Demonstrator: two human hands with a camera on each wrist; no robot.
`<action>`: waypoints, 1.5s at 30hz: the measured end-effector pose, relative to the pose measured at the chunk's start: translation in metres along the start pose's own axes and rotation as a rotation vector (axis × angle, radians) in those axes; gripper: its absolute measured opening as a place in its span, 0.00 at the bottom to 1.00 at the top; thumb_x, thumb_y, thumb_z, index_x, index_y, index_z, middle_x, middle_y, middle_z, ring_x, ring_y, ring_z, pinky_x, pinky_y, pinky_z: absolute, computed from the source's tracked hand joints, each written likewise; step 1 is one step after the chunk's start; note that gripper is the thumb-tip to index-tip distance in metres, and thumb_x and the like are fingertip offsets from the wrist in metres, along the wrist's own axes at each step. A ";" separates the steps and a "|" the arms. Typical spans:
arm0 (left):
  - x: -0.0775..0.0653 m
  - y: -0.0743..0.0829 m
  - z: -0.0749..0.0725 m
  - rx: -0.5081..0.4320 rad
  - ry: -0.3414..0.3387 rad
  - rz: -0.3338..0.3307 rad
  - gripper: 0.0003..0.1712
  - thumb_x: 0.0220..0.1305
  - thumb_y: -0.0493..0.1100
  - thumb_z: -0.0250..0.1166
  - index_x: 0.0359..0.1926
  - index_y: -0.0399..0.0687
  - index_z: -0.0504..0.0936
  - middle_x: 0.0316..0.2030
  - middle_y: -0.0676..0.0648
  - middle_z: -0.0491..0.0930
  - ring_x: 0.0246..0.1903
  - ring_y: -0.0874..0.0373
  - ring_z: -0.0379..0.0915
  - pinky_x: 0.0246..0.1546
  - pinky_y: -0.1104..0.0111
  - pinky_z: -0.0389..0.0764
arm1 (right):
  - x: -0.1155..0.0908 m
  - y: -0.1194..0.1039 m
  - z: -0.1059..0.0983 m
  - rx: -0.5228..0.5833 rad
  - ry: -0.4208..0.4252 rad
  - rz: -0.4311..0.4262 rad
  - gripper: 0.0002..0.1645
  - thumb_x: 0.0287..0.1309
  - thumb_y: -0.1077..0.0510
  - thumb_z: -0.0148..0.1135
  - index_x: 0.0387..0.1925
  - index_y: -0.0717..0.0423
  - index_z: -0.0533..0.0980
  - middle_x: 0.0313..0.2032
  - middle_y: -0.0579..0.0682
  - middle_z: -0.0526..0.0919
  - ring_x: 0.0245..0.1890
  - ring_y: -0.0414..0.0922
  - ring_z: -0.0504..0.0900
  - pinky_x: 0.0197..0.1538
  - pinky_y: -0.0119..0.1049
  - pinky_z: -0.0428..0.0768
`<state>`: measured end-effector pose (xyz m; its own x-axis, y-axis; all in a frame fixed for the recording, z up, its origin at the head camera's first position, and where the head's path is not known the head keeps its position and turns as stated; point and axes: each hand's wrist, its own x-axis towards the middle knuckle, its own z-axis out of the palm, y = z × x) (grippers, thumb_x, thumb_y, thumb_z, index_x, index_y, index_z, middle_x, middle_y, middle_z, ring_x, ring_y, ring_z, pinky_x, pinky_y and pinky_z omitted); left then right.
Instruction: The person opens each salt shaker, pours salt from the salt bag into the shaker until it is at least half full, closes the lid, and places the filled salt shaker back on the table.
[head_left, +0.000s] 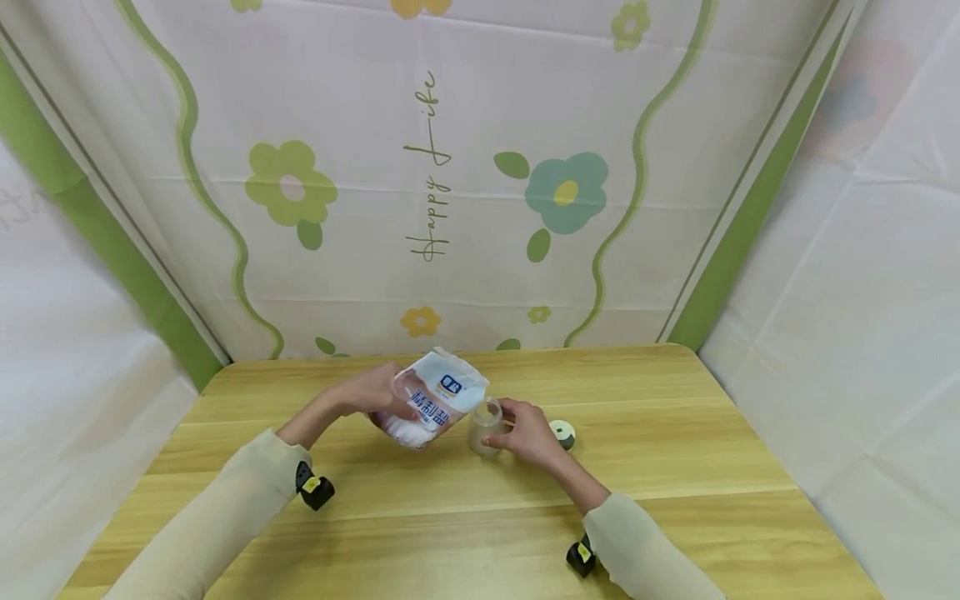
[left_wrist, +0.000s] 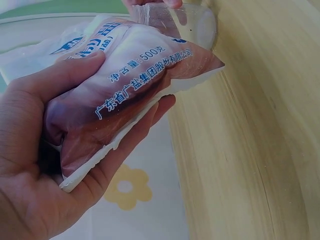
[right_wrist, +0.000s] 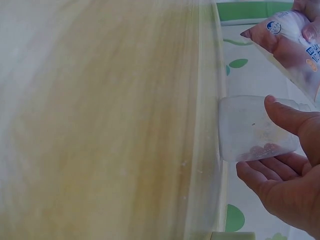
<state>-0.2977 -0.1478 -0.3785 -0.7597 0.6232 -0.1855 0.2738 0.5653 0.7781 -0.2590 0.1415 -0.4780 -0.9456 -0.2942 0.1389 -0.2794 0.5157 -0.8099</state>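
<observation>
My left hand grips a printed plastic bag of salt by its lower end, thumb across the front and fingers behind it. The bag is tilted above the table, its upper end leaning right towards a clear jar. In the left wrist view, blue lettering runs along the salt bag. My right hand holds the jar from its right side, thumb and fingers around it. The jar stands upright and lidless on the table, its mouth close to the bag's edge; the right wrist view shows its clouded wall.
A round pale lid with a dark side lies on the table just beyond my right hand. The wooden table ends at a white floral curtain behind. White cloth hangs on both sides.
</observation>
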 end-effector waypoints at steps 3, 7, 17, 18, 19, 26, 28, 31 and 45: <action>0.000 0.001 0.000 0.009 0.003 -0.010 0.18 0.50 0.41 0.75 0.43 0.39 0.83 0.32 0.47 0.86 0.27 0.57 0.82 0.24 0.64 0.85 | 0.000 -0.001 0.000 0.013 0.003 -0.004 0.35 0.47 0.59 0.78 0.57 0.66 0.76 0.54 0.62 0.83 0.56 0.60 0.82 0.60 0.51 0.81; 0.001 0.001 0.000 0.018 0.002 -0.013 0.19 0.50 0.41 0.75 0.43 0.39 0.83 0.32 0.47 0.87 0.27 0.57 0.82 0.25 0.64 0.86 | 0.000 -0.001 0.001 0.018 0.003 -0.007 0.34 0.47 0.59 0.78 0.56 0.67 0.76 0.54 0.62 0.83 0.56 0.60 0.82 0.60 0.51 0.81; 0.002 0.002 -0.002 0.023 -0.005 -0.009 0.19 0.49 0.39 0.75 0.43 0.36 0.82 0.32 0.45 0.87 0.27 0.58 0.83 0.25 0.66 0.86 | 0.001 0.000 0.000 0.014 0.002 -0.007 0.34 0.47 0.59 0.79 0.56 0.66 0.77 0.54 0.62 0.83 0.56 0.60 0.82 0.60 0.51 0.81; 0.003 0.002 -0.002 0.025 -0.004 -0.014 0.19 0.49 0.39 0.75 0.43 0.36 0.82 0.32 0.45 0.87 0.27 0.58 0.83 0.25 0.66 0.86 | 0.001 0.000 0.000 0.014 0.001 -0.006 0.34 0.47 0.59 0.78 0.56 0.66 0.77 0.54 0.62 0.83 0.56 0.60 0.82 0.60 0.51 0.81; 0.003 0.002 -0.002 0.028 -0.002 -0.016 0.20 0.49 0.39 0.75 0.43 0.36 0.82 0.33 0.45 0.87 0.28 0.58 0.82 0.25 0.66 0.86 | 0.001 0.000 0.000 0.013 0.000 -0.004 0.34 0.47 0.59 0.78 0.56 0.66 0.77 0.54 0.62 0.84 0.56 0.60 0.82 0.60 0.51 0.81; 0.004 0.006 -0.003 0.045 -0.003 -0.044 0.20 0.49 0.39 0.75 0.44 0.38 0.82 0.34 0.46 0.87 0.28 0.57 0.82 0.26 0.65 0.85 | 0.001 0.000 -0.001 0.024 -0.011 0.009 0.34 0.48 0.58 0.78 0.57 0.65 0.76 0.55 0.61 0.83 0.57 0.59 0.82 0.60 0.51 0.81; 0.005 0.007 -0.003 0.053 -0.008 -0.035 0.19 0.49 0.39 0.75 0.43 0.37 0.83 0.33 0.46 0.87 0.28 0.57 0.82 0.26 0.64 0.86 | 0.000 0.000 -0.001 0.031 -0.012 0.015 0.34 0.48 0.58 0.78 0.57 0.64 0.76 0.55 0.61 0.83 0.57 0.59 0.82 0.61 0.51 0.81; 0.006 0.009 -0.003 0.071 -0.017 -0.021 0.19 0.49 0.39 0.75 0.43 0.38 0.83 0.33 0.46 0.87 0.28 0.57 0.83 0.25 0.65 0.86 | 0.000 0.000 -0.001 0.031 -0.013 0.013 0.34 0.48 0.59 0.77 0.57 0.65 0.76 0.55 0.61 0.83 0.57 0.59 0.82 0.61 0.51 0.81; 0.007 0.017 -0.005 0.082 -0.034 -0.037 0.20 0.48 0.38 0.74 0.44 0.37 0.81 0.33 0.45 0.86 0.28 0.57 0.83 0.27 0.65 0.86 | 0.001 0.000 -0.002 0.019 -0.021 0.007 0.34 0.49 0.58 0.77 0.58 0.64 0.76 0.56 0.61 0.83 0.58 0.59 0.82 0.61 0.50 0.81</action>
<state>-0.3011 -0.1369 -0.3636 -0.7501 0.6183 -0.2346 0.2945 0.6299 0.7187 -0.2599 0.1428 -0.4769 -0.9435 -0.3082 0.1214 -0.2698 0.5022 -0.8216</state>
